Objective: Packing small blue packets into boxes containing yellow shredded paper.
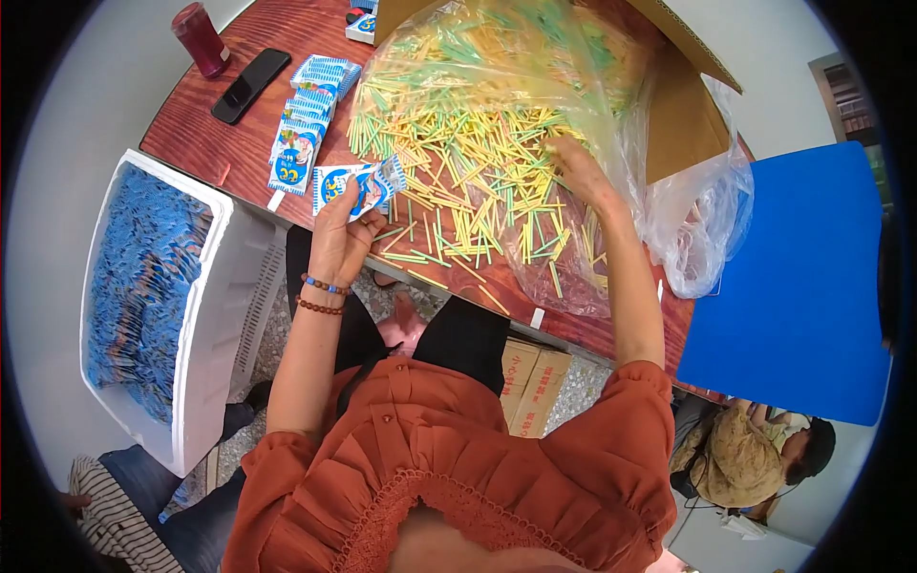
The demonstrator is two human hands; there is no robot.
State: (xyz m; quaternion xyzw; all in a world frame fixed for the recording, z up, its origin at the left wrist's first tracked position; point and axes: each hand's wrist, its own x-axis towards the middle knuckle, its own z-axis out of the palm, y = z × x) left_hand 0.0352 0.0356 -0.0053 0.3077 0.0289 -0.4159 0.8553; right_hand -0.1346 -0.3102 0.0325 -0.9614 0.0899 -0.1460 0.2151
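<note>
Left hand [344, 232] pinched a blue-and-white packet [382, 184], near table edge; right hand [581, 172], well apart, in the yellow-green sticks [458, 129], grip I couldn't tell. Packet row [304, 134] already laid out; plenty of loose sticks seemingly left. Reddish wood-grain table [177, 124], white foam box [212, 215] beside it.

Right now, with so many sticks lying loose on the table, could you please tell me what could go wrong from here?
Some loose sticks lie close to the front edge of the table, so the right hand, working at the pile, could perhaps push a few off.

The cup with red contents stands near the phone; if knocked over, it might wet it.
</note>
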